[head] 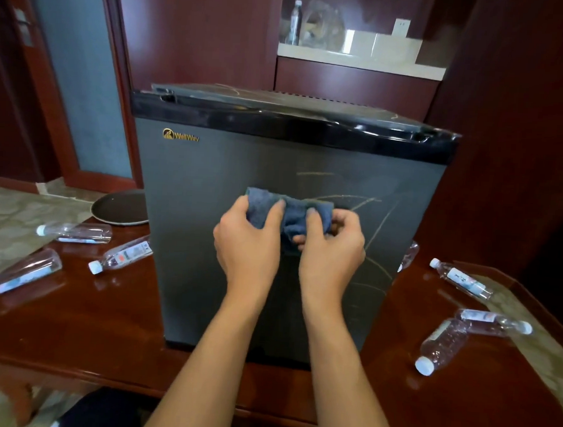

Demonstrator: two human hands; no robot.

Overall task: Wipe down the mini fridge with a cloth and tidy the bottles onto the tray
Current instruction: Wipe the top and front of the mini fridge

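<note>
A grey mini fridge (pixel 208 209) with a black top stands on the dark wooden table (pixel 104 328); pale scribble marks cross its door on the right. In front of the door I hold a blue cloth (pixel 295 210) bunched between both hands: my left hand (pixel 247 244) grips its left part, my right hand (pixel 332 252) its right part. A round dark tray (pixel 120 209) lies behind the fridge's left side. Clear water bottles lie on their sides: three to the left (pixel 77 232) (pixel 121 257) (pixel 19 274), several to the right (pixel 462 281) (pixel 493 324) (pixel 441 347).
Another bottle (pixel 408 256) peeks out behind the fridge's right edge. An upright bottle (pixel 295 23) stands on a pale shelf in the wooden wall unit behind. Patterned cloth covers the table's left and right ends. A door frame is at the far left.
</note>
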